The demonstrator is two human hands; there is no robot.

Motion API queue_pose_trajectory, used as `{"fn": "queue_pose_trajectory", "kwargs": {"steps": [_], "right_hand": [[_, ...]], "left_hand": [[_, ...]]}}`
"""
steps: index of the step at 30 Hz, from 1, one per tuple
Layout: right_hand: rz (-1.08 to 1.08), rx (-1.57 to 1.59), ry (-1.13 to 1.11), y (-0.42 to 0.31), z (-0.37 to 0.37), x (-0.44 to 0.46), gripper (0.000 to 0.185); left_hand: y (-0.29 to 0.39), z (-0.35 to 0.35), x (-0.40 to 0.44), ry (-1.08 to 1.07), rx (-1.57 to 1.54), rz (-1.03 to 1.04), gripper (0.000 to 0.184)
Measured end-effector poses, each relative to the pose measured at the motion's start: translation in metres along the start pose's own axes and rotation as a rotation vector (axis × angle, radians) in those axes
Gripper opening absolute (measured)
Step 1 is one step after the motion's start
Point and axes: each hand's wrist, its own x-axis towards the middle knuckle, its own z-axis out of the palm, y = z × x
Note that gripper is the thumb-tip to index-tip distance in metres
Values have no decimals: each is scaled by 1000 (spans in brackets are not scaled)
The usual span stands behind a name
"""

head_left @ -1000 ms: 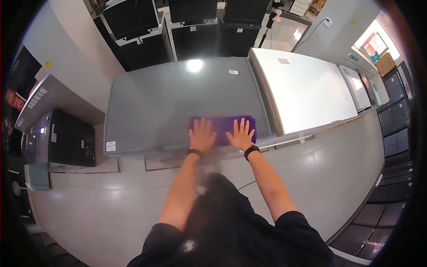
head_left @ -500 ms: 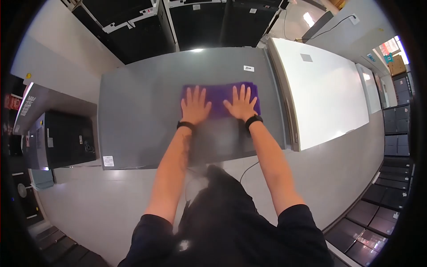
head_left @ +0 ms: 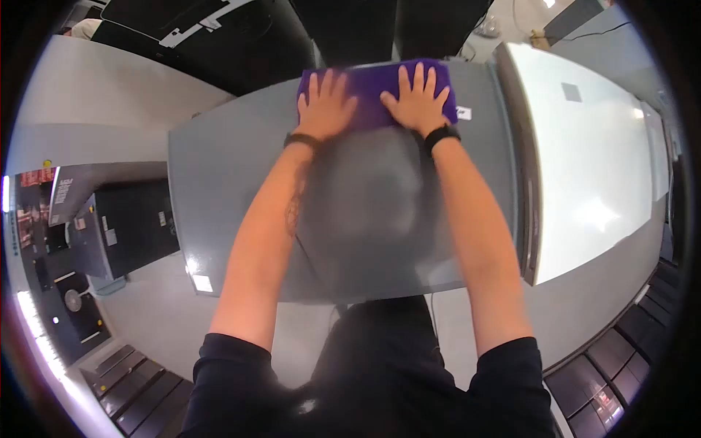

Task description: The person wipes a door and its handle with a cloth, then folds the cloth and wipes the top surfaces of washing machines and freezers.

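Note:
A folded purple cloth (head_left: 372,95) lies flat near the far edge of a glossy grey appliance panel (head_left: 234,175). My left hand (head_left: 325,106) presses on the cloth's left part, fingers spread and pointing away from me. On its right part rests my right hand (head_left: 420,102), also flat with the fingers apart. Both arms are stretched far forward over the panel. Beside my right wrist a white label (head_left: 463,113) shows partly from under the cloth. Another white sticker (head_left: 202,283) is at the panel's near left corner.
To the right stands a white-topped unit (head_left: 591,160) with a raised edge along the grey panel. Black cabinets (head_left: 358,33) stand close behind the far edge. A dark box-like appliance (head_left: 135,219) is at the left. Pale floor (head_left: 161,310) shows near my body.
Both hands have slid the purple cloth away from me, from the panel's middle to its far edge. My body has leaned forward, and the cloth now overlaps part of the white label.

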Motion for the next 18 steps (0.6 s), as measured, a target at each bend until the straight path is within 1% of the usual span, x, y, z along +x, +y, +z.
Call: {"fn": "queue_pose_trajectory", "kwargs": {"steps": [2,3,10,14,17,18], "right_hand": [[-5,39,40,0,4,10,78],[12,25,20,-3,2,15,78],[22,30,74,-5,7,17,77],[17,26,77,-12,8,-3,75],[-26,3,105,-21,14,-37,74],[-25,8,83,-26,14,-51,75]], "left_hand": [[-6,-2,5,-1,23,3,67],[-6,-2,13,16,28,17,67],[-6,-12,17,-42,22,-8,69],[-14,-4,-8,-18,49,19,69],[-19,-1,-43,-20,60,19,69],[-22,1,-56,-20,62,16,69]]}}
